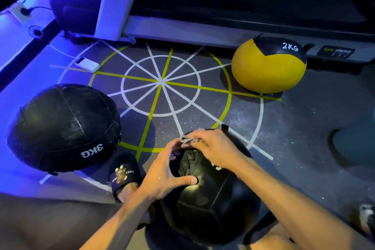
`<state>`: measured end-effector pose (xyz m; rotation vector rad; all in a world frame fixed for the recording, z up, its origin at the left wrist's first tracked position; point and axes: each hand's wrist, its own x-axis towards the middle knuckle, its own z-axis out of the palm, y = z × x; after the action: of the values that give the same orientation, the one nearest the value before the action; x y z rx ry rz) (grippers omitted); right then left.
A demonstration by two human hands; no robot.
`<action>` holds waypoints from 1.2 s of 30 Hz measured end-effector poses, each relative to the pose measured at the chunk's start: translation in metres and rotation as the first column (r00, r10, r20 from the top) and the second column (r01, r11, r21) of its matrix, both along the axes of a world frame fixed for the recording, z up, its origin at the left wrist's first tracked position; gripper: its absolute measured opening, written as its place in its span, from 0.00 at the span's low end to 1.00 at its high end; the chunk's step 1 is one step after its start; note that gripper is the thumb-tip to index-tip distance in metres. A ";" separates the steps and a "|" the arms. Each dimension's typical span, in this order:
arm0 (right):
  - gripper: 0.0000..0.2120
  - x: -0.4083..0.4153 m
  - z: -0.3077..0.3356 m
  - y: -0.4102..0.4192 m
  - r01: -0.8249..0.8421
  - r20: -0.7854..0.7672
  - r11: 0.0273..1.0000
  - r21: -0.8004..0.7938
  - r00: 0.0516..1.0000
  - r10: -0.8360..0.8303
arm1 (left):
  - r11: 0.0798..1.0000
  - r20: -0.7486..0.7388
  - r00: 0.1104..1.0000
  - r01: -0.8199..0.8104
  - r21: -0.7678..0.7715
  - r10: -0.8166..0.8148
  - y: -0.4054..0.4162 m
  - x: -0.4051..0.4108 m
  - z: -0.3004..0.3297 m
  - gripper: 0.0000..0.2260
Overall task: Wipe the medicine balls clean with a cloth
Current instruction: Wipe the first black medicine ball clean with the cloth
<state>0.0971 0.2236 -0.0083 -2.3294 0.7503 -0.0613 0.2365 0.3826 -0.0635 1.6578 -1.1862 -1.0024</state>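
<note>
The black ball (pixel 211 195) sits on the floor, near the 3KG ball (pixel 63 128). The right hand (pixel 215 148) fingers pinch the small cloth (pixel 187 139) on top. The left hand (pixel 164 178) spreads wide, holding it. The round ball could roll if that hand slips.

The floor (pixel 294 128) is dark grey rubber with pale speckles. Painted on it is a wheel of lines (pixel 161 83): white and yellow-green circles crossed by white and yellow-green spokes meeting at one centre. Along the far side stands a treadmill (pixel 223 12) with a pale frame and a black belt. Blue-violet light washes the left part of the floor. At far left a white power strip (pixel 19 13) with a black plug lies on a pale strip, and a small white box (pixel 87 64) lies on the circle's edge.
</note>
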 end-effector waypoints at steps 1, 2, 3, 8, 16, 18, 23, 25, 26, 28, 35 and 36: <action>0.08 -0.003 -0.002 -0.011 0.022 -0.020 0.999 -0.027 1.000 -0.022 | 1.000 -0.015 1.000 -0.009 0.000 0.009 0.000 -0.002 -0.001 0.50; 0.08 -0.007 -0.004 -0.025 0.083 -0.043 0.995 -0.049 0.995 -0.085 | 1.000 -0.028 0.999 -0.016 0.001 0.016 0.001 -0.004 -0.002 0.49; 0.08 -0.012 -0.007 -0.039 0.166 -0.066 0.984 -0.059 0.983 -0.170 | 1.000 -0.033 0.999 -0.022 0.002 0.022 0.000 -0.006 -0.003 0.48; 0.08 -0.026 -0.010 -0.025 0.299 0.012 0.954 -0.027 0.954 -0.299 | 1.000 -0.030 0.999 -0.025 0.014 0.025 0.000 -0.002 -0.006 0.51; 0.14 -0.042 -0.002 -0.001 0.157 0.109 0.987 -0.025 0.982 -0.153 | 1.000 -0.025 1.000 -0.010 0.016 0.011 -0.003 -0.005 -0.006 0.49; 0.12 -0.039 -0.010 -0.022 0.392 0.052 0.918 -0.056 0.920 -0.389 | 1.000 -0.016 1.000 -0.008 0.014 0.009 -0.004 -0.008 -0.004 0.49; 0.11 -0.008 -0.003 0.030 0.106 0.116 0.994 0.001 0.988 -0.105 | 1.000 0.032 0.999 0.002 0.014 -0.003 -0.006 -0.005 -0.002 0.51; 0.12 -0.011 0.001 0.050 -0.128 0.111 0.992 -0.020 0.985 0.130 | 1.000 0.012 1.000 0.005 0.016 -0.005 -0.005 -0.004 -0.003 0.51; 0.14 -0.015 0.003 0.048 -0.172 0.099 0.985 -0.025 0.980 0.174 | 1.000 0.002 1.000 0.001 0.016 -0.001 -0.004 -0.006 -0.002 0.51; 0.15 -0.022 0.000 0.023 -0.067 0.067 0.997 -0.044 0.995 0.070 | 1.000 -0.004 1.000 -0.013 0.001 0.013 -0.005 -0.011 -0.001 0.48; 0.09 -0.010 -0.011 0.024 0.060 0.087 0.996 -0.070 0.995 -0.054 | 0.999 -0.017 0.999 -0.041 -0.013 0.040 -0.006 -0.014 -0.001 0.50; 0.11 -0.012 -0.010 0.041 -0.058 0.092 0.995 -0.084 0.994 0.065 | 0.999 -0.033 0.999 -0.039 -0.009 0.038 -0.006 -0.013 -0.001 0.51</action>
<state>0.0851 0.2651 -0.0185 -2.4063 0.6392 -0.1765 0.2232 0.3771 -0.0647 1.6442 -1.1315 -0.9949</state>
